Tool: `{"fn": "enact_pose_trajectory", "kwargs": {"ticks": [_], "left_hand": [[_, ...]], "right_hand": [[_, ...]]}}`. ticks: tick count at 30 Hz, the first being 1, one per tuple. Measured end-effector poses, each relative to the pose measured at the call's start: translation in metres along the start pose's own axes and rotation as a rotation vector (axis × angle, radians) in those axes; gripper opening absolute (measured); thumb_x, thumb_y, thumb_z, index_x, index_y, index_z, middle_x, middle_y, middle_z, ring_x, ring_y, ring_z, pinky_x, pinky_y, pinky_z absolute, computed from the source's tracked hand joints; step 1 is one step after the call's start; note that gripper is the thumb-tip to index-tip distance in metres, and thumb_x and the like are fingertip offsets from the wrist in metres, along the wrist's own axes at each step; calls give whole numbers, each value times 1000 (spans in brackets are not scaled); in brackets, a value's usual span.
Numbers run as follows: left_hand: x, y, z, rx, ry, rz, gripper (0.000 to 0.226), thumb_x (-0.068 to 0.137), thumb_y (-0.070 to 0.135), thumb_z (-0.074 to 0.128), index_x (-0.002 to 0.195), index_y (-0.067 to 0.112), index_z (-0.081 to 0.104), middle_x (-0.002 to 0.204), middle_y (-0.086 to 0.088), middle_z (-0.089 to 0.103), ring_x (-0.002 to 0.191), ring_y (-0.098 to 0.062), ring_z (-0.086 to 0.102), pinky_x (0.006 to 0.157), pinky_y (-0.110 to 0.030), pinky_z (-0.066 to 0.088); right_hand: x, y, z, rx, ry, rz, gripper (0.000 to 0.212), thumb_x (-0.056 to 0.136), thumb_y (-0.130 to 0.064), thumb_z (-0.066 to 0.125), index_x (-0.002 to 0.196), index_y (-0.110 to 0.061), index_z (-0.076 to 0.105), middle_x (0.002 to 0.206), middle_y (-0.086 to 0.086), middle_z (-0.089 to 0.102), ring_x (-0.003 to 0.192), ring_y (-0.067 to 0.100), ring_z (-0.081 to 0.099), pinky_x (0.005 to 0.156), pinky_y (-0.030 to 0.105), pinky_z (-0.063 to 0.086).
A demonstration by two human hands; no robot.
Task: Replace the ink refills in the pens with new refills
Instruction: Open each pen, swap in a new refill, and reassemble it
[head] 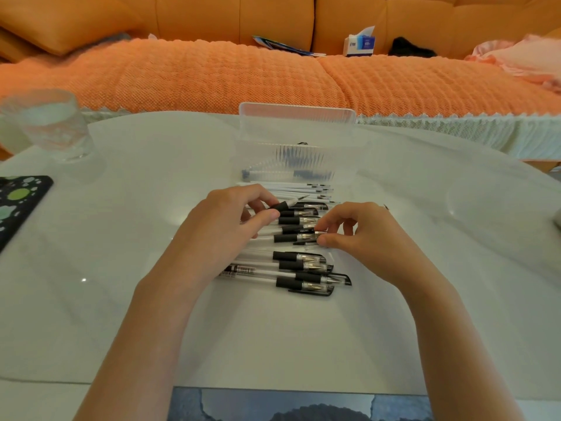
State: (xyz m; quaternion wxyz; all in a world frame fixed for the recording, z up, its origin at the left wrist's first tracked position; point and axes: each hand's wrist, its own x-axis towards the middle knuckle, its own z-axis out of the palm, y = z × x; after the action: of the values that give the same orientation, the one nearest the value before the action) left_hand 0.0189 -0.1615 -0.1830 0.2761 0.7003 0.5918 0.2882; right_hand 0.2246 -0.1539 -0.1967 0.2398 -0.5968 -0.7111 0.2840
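White-barrelled gel pens [303,265] with black rubber sleeves and clear caps lie side by side in a row on the table [121,253]. Their long axes run left to right, with the capped tips all to the right.

The left hand [224,220] covers the barrel ends of the farther pens. Its grip is closed round a black-sleeved pen [283,205] at the far end of the row, lifted a little, with the tip pointing right and away. The right hand [364,235] sits at the tip side. Its thumb and forefinger pinch the cap end of a middle pen [291,237], which lies flat among its neighbours.

Each hand is thus nearest its own end of the row, so any pulling apart would likely run along that left-right axis, the right hand drawing rightward. Whether the left-held pen is already opened I cannot tell.

Just beyond the row a bundle of thin white refills [288,187] lies parallel to the pens. Behind them stands a clear plastic case [258,153] with its lid up and more slim sticks dimly visible inside.

Farther out are a drinking glass [51,126] at the far left, a dark spotted notebook [18,202] at the left edge, and an orange sofa [212,80] with a tissue box [359,44].
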Motion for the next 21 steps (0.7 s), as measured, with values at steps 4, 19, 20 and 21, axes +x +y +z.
{"fn": "enact_pose_trajectory", "kwargs": {"ticks": [4, 19, 20, 21], "left_hand": [[0, 1, 1, 4, -11, 0, 8, 88, 34, 61, 96, 36, 65, 83, 15, 63, 70, -3, 63, 65, -22, 47], [1, 14, 14, -140, -36, 75, 6, 90, 30, 60, 95, 33, 62, 76, 13, 64, 63, -3, 63, 73, -36, 56], [1, 14, 15, -148, -37, 79, 7, 90, 30, 59, 95, 33, 62, 75, 13, 64, 63, -3, 63, 72, -36, 56], [1, 14, 15, -153, -37, 81, 7, 90, 30, 59, 95, 32, 62, 75, 12, 65, 63, -4, 63, 72, -36, 56]], "right_hand": [[1, -1, 1, -11, -5, -12, 10, 80, -21, 73, 88, -26, 71, 73, -15, 61, 66, 7, 49, 56, 6, 37], [0, -18, 1, 687, 104, 119, 15, 81, -25, 70, 92, -16, 75, 81, -1, 71, 69, 7, 54, 57, 18, 41], [0, -18, 0, 714, 99, 132, 16, 80, -25, 70, 92, -15, 75, 84, 1, 71, 71, 9, 54, 58, 20, 42], [0, -17, -2, 745, 94, 139, 17, 81, -24, 69, 93, -15, 74, 87, 2, 71, 73, 9, 56, 59, 21, 42]]}}
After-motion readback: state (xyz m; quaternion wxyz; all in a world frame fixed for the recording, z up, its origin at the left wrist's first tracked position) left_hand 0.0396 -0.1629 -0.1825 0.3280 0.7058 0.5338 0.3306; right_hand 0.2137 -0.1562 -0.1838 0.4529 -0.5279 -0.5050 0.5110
